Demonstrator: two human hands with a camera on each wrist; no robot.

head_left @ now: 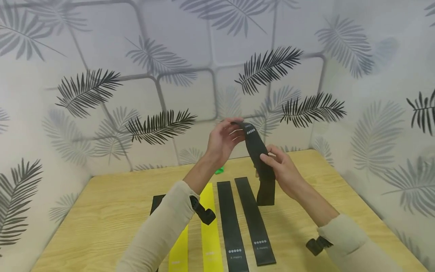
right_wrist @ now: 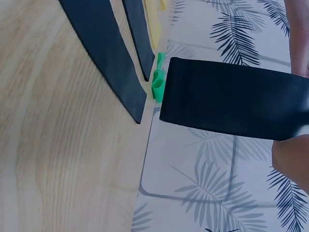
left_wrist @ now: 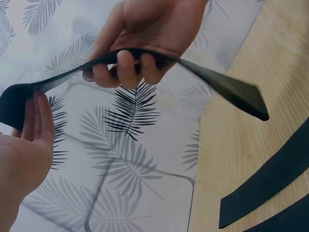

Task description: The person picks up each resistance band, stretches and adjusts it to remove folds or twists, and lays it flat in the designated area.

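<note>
Black band (head_left: 257,149) hung in the air above the tabletop (head_left: 112,204), its top end pinched in the curled fingers (head_left: 234,133) of the left hand (head_left: 222,141), its middle gripped by the right hand (head_left: 282,170), its tail loose below those fingers; stretched between two light grips, it seemed liable to snap free; the slack end might then have knocked the black strips (head_left: 253,223) lying beneath askew.

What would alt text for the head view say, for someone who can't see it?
Two hands hold a black resistance band up above a wooden table: the left hand pinches its top end, the right hand grips its middle. Two black bands and yellow bands lie flat side by side below.
</note>
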